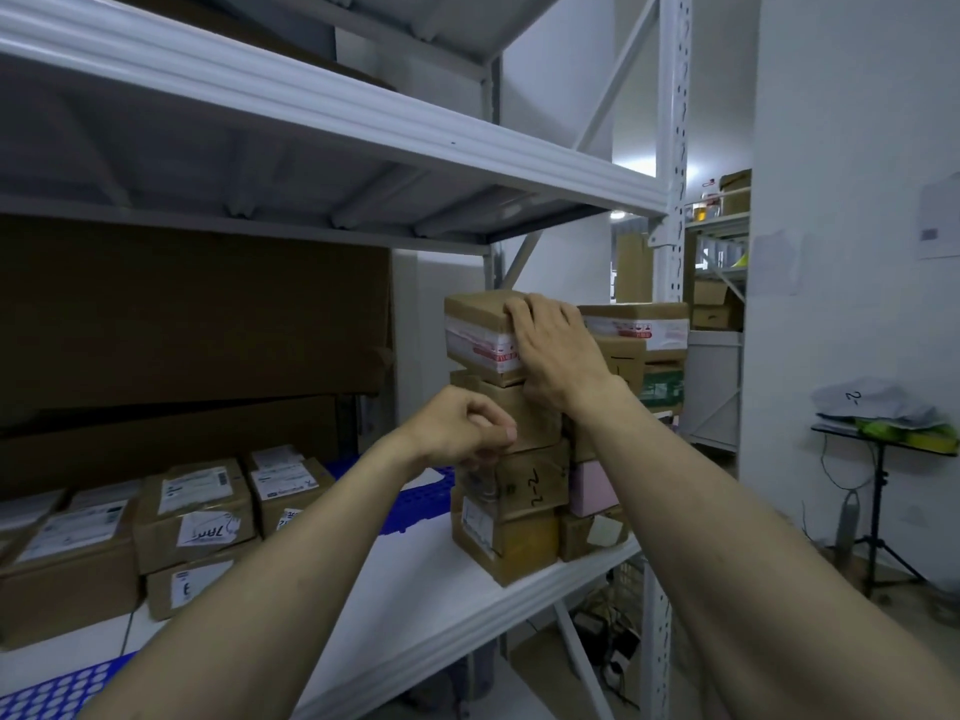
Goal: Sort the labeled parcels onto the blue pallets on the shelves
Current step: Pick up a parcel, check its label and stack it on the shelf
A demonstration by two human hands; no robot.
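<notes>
Shelving: you face a white metal rack [332, 122]; its lower shelf [415, 589] carries the parcels.
Cardboard sheets: large brown flat sheets [192, 314] stand at the back of the shelf, behind the left group.
Blue pallets: one pallet [410, 498] lies on the shelf between the two parcel groups; another [47, 693] shows at the lower left corner.
Left parcels: labeled brown boxes [192, 511] sit in a cluster on the shelf's left part.
Right stack: brown parcels are piled at the shelf's right end; one [530, 485] is marked "2-2", with a pink box [592, 488] just beside it.
Top parcel: the box with red-and-white tape [478, 330] sits on top of that stack.
Your right hand: your right hand [556, 350] holds the top parcel's near right corner, fingers curled over its top edge.
Your left hand: your left hand [462, 428] is in front of the stack's middle boxes, fingers curled; whether this grip pinches anything, you cannot tell.
</notes>
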